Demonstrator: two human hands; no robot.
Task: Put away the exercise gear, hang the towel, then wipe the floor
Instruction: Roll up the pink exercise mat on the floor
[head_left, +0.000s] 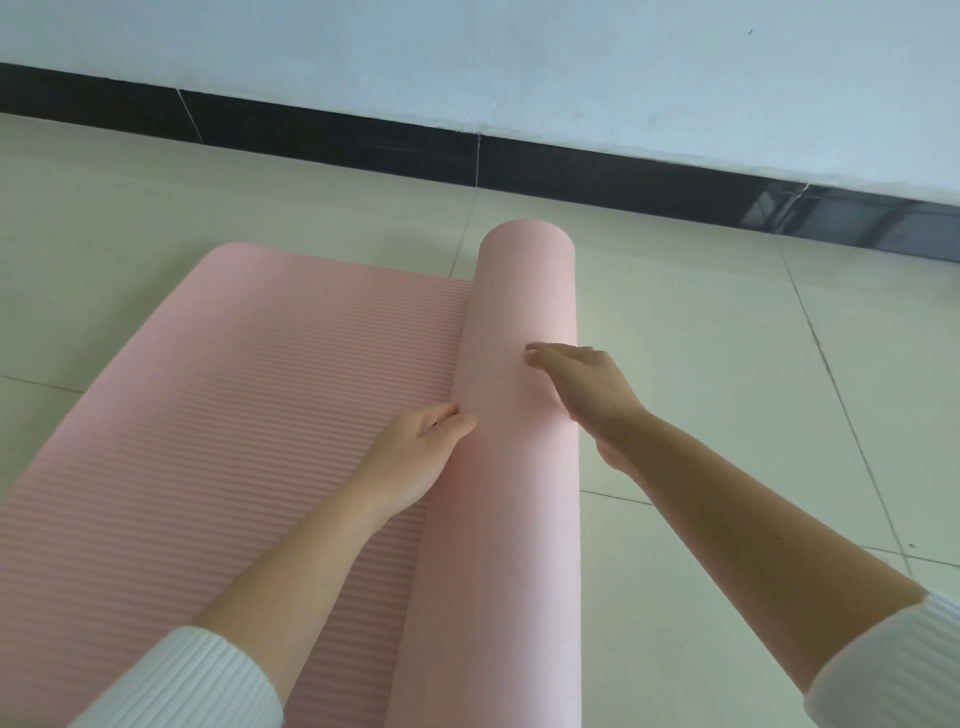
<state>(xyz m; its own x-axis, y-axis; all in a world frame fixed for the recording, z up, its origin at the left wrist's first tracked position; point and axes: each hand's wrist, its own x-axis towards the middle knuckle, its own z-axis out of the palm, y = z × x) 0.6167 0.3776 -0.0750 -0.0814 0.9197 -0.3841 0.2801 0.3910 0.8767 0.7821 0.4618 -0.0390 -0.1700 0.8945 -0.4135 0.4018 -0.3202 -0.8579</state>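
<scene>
The left hand (418, 457) is pressed, fingers together and nearly straight, against the left side of the half-rolled pink mat (524, 312); the right hand (582, 389) is laid over the roll, fingers extended together. The mat is spread on the tiled floor (701, 338), before the black skirting (337, 132).

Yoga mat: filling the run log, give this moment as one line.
step: rolling | yoga mat: partly rolled | left hand: against roll | right hand: atop roll

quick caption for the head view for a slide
Left hand and right hand press on a partly rolled pink mat lying on the tiled floor.
</scene>
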